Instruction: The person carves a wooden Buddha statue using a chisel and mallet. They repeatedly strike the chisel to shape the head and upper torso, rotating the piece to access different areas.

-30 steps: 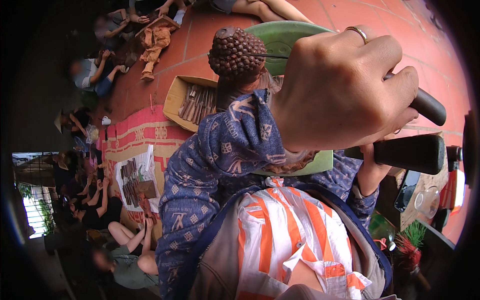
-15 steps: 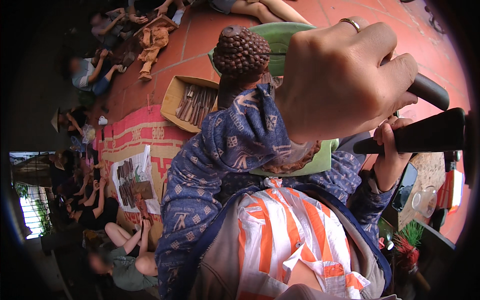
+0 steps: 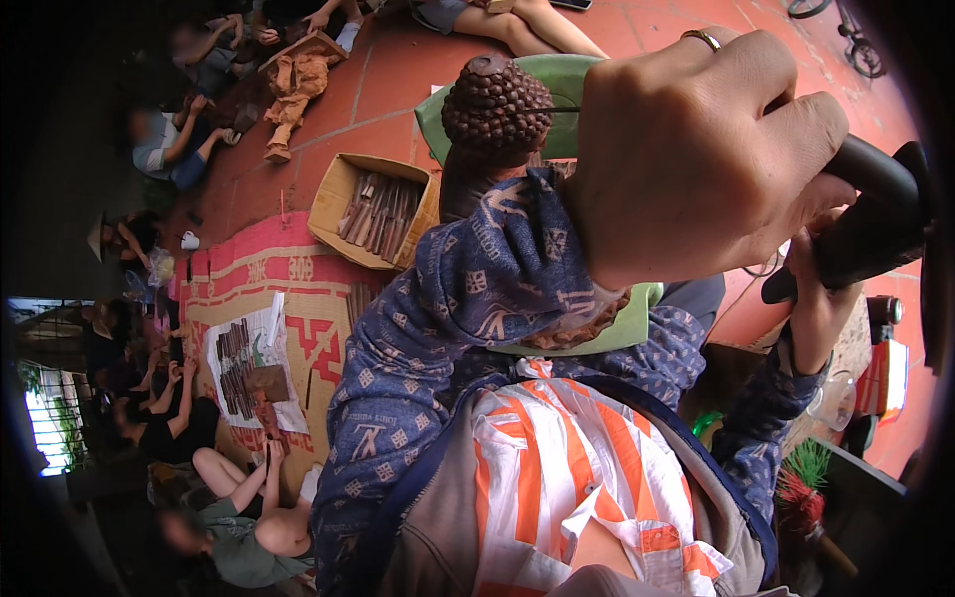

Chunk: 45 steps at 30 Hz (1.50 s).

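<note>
Chisel (image 3: 867, 165) pointed at carved head (image 3: 495, 107)

The left hand (image 3: 708, 159) had its fingers closed around one chisel, and wore one ring (image 3: 704, 38). One carved head stood to the left of these fingers; the thin blade reached its side. The right hand (image 3: 824, 298) wrapped its fingers around one black mallet (image 3: 875, 244). One cardboard box (image 3: 335, 189) contained several tools.

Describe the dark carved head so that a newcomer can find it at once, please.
Follow the large blue patterned sleeve up to the left hand. Just left of that hand, in front of green plastic, is the carved head. Its dark, knobbed top sets it apart from the paler orange-brown carving farther left.
</note>
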### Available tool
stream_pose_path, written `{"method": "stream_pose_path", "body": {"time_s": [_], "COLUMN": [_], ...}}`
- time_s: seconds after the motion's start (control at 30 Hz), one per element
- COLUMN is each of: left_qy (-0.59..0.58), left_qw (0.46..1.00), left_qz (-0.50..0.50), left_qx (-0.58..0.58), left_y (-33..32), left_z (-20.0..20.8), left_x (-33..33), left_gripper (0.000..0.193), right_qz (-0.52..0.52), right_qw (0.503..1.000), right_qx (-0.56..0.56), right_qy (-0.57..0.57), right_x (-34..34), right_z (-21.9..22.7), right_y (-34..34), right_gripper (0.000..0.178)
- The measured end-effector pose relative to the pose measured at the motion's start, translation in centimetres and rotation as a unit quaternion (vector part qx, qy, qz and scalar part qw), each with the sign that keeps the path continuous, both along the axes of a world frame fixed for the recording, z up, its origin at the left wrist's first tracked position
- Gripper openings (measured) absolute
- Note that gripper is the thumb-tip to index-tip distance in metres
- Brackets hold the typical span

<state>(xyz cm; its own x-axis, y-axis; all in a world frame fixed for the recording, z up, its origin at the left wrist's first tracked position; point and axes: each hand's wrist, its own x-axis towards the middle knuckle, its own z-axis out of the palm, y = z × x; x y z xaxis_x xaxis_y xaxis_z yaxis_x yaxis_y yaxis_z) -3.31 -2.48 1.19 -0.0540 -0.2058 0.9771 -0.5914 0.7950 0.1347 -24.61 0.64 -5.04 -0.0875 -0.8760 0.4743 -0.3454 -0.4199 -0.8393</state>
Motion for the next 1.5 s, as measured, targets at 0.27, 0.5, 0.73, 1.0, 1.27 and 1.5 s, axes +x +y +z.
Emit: {"method": "stream_pose_path", "body": {"time_s": [0.27, 0.5, 0.73, 1.0, 1.27, 1.5], "left_qy": [0.036, 0.129, -0.163, -0.302, -0.327, -0.338], "left_qw": [0.999, 0.980, 0.969, 0.901, 0.906, 0.902], "left_qz": [-0.009, -0.062, -0.187, -0.307, -0.258, -0.253], "left_qx": [-0.017, -0.138, -0.007, 0.052, 0.077, 0.086], "left_y": [-0.4, -1.0, 6.1, 5.8, 4.8, 4.9], "left_z": [0.3, 2.0, -1.3, -1.6, -1.2, -1.0], "left_x": [-0.1, -0.2, -0.4, 4.0, 5.5, 5.7], "left_gripper": [0.033, 0.035, 0.018, 0.033, 0.035, 0.036], "right_qz": [-0.020, 0.029, -0.068, 0.045, 0.022, 0.021], "right_qw": [0.998, 0.998, 0.995, 0.959, 0.966, 0.966], "right_qx": [-0.064, -0.030, -0.005, -0.281, -0.255, -0.258], "right_qy": [-0.021, -0.049, -0.078, 0.001, 0.033, 0.014], "right_x": [-1.1, -1.5, -0.4, 0.6, 1.6, 2.0], "right_z": [0.7, 1.7, -1.2, -4.2, -5.2, -5.4], "right_y": [-1.1, -0.2, 1.8, 3.8, 4.9, 4.7], "right_gripper": [0.022, 0.030, 0.028, 0.024, 0.023, 0.022]}}
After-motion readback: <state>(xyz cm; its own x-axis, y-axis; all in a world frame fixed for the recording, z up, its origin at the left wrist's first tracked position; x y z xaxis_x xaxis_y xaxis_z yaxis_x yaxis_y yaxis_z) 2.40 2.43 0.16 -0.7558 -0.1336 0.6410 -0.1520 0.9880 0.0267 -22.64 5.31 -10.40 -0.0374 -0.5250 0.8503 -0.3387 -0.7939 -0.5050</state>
